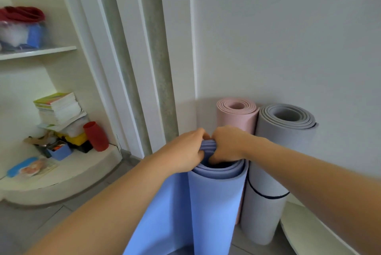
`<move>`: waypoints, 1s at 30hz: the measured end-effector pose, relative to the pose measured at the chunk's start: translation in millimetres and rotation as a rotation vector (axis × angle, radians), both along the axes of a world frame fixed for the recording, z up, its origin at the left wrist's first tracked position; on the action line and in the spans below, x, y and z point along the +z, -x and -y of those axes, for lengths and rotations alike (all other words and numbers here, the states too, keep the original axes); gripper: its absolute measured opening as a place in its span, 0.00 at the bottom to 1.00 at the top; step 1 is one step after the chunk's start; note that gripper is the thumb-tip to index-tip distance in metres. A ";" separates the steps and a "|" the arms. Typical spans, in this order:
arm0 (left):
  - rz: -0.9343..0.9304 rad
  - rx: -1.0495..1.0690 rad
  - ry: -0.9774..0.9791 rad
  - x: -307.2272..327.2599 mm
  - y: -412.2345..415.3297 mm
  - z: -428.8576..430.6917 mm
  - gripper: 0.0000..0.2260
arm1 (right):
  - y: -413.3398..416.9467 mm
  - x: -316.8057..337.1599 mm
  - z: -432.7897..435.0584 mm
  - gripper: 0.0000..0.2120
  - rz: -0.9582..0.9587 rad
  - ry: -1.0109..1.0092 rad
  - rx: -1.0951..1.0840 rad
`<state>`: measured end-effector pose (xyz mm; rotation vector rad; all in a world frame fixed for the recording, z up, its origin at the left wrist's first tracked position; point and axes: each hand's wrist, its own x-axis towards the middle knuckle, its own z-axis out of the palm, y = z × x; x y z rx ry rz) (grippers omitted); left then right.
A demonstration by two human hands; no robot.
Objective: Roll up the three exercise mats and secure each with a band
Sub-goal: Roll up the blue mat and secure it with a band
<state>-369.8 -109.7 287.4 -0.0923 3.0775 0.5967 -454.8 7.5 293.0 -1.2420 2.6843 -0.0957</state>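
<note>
Pinching firmly, the left grip (185,151) and right grip (228,145), a person's bare hands, curl their fingers over the inner coils at the top end of the blue mat (216,203), both closed tight on the foam. That mat stands upright on the tiled floor (31,223) at 6 o'clock in the view, loosely rolled, its outer flap hanging free toward 7 o'clock. Just beside it at 1 o'clock stands the rolled pink mat (237,118). At 2 o'clock is the rolled grey mat (284,137), a dark band (266,196) around its middle. Both stand against the white wall (288,38). At 9 o'clock, a low ledge (82,172) carries stacked books (57,108) and a red cup (95,136).
</note>
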 end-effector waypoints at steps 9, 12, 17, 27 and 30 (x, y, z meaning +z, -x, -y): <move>0.037 0.091 -0.077 12.3 6.5 11.0 0.25 | -9.7 1.9 2.4 0.14 -0.116 0.042 -0.121; 0.127 0.158 -0.058 25.4 12.3 20.6 0.05 | -7.1 8.0 7.9 0.15 -0.119 0.113 -0.248; 0.139 0.285 -0.025 -3.0 26.3 37.8 0.07 | -5.7 -16.6 34.6 0.08 0.010 0.158 -0.431; 0.033 -0.014 0.014 -11.0 25.9 79.9 0.08 | 6.0 -6.7 69.0 0.16 -0.211 0.012 0.082; -0.016 0.016 -0.015 -12.2 25.5 87.1 0.04 | 9.1 -4.3 81.2 0.08 -0.251 -0.040 0.099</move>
